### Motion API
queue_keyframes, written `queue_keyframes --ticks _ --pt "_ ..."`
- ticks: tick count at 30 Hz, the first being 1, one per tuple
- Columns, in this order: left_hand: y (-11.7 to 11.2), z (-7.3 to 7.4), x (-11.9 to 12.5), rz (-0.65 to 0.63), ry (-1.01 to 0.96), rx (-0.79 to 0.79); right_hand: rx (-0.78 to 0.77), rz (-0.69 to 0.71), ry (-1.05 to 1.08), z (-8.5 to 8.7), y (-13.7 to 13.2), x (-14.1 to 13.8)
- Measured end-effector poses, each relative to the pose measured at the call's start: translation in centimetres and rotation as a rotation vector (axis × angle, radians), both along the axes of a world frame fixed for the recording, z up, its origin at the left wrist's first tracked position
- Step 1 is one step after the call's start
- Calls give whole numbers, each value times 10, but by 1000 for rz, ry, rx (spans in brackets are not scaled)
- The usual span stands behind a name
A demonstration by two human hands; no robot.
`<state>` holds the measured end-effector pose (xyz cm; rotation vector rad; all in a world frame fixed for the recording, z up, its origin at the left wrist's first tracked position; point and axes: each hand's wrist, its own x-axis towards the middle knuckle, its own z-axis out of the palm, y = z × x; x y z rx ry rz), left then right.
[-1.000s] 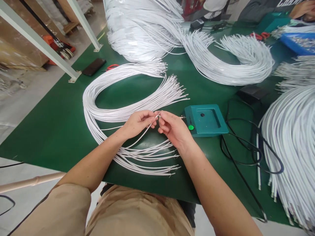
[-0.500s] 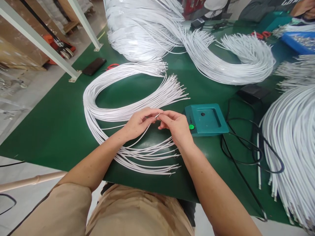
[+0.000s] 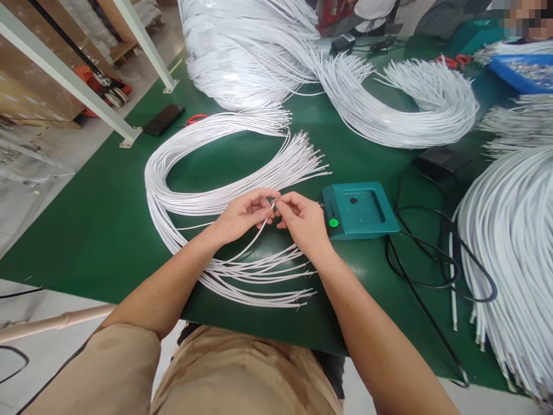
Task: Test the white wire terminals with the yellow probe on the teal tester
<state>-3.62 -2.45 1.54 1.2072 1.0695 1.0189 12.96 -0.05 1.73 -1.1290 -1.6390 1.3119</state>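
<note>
Behind the teal box [image 3: 363,225], a strip of bare green table [image 3: 358,160] is left open, and a hand could be slid through there. To its right, the way is blocked by black cords [image 3: 432,286]. To its left, the way is filled by the right hand [image 3: 306,223], then the left hand [image 3: 242,218]. In front of it, open table is cut short by the right arm [image 3: 367,323].

at ten o'clock a dark, phone-like slab [image 3: 164,119] lies on the green table [image 3: 78,230], just beside a white post's [image 3: 64,71] foot; farther out, an orange-red pallet jack [image 3: 110,89] stands near brown cartons [image 3: 30,86]. at eight, a pale pole [image 3: 64,319].
</note>
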Motion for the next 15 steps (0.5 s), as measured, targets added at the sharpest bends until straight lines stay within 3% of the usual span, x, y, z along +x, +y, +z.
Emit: queue_keyframes --ticks 4,7,11,15 --pt "-1 3 0 -2 -232 -246 560 -18 -476 -1 -4 0" --pt "0 1 0 31 -267 -287 810 6 -770 4 -1 5" --pt "2 -5 3 81 -79 -189 858 2 -965 10 10 22" --pt "2 -9 7 45 29 -125 802 114 -1042 9 19 37"
